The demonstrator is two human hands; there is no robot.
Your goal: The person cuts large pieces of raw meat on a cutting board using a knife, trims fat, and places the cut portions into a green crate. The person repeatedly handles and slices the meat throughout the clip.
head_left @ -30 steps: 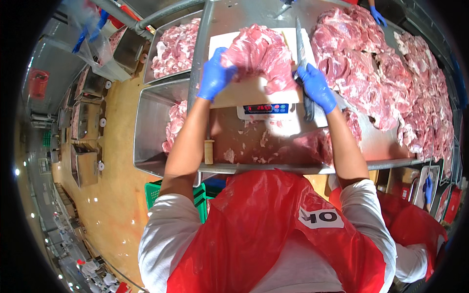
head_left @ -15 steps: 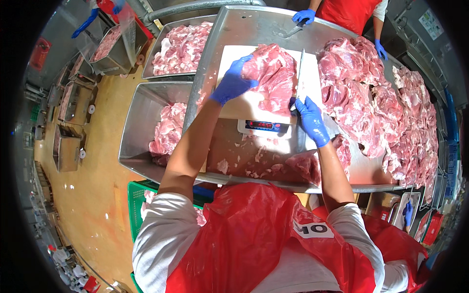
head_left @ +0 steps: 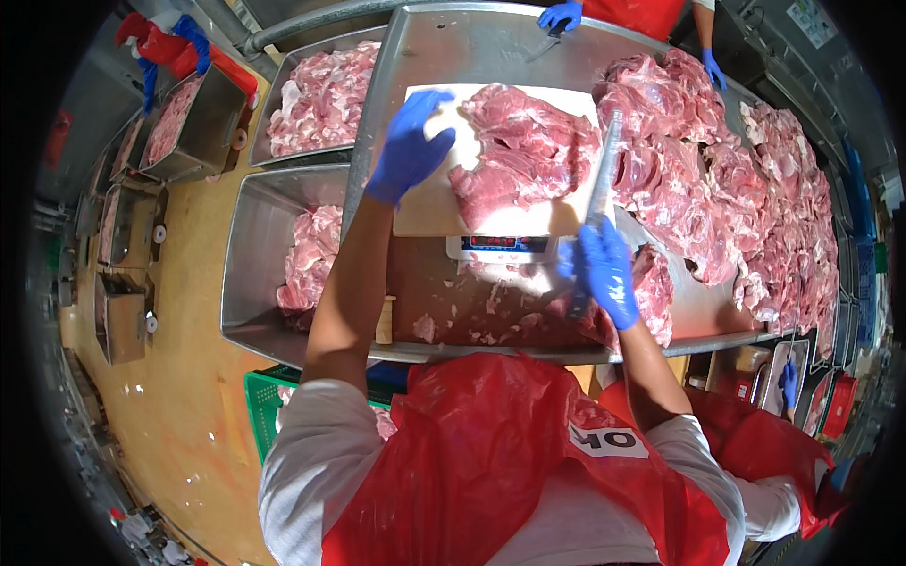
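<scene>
A large cut of raw pink meat [head_left: 528,156] lies spread out on a white cutting board [head_left: 421,212]. Under the board's near edge a scale [head_left: 500,255] with a lit red display shows. My left hand [head_left: 408,146], in a blue glove, hovers by the board's left edge, fingers apart and off the meat. In my right hand [head_left: 607,274], also blue-gloved, is a knife [head_left: 605,170], its long blade pointing away from me along the board's right edge. Just beneath that hand lies another piece of meat [head_left: 653,292], partly hidden.
A steel table [head_left: 434,57] carries the board and a big meat pile [head_left: 689,179] at right. Steel tubs [head_left: 260,255] of meat adjoin on the left; a green crate [head_left: 260,410] sits below. Across the table, a co-worker's gloved hand [head_left: 563,14] holds a knife.
My left hand has let go of the meat and moved left. The meat lies turned and more spread on the board. My right hand with the knife has shifted slightly toward me.
</scene>
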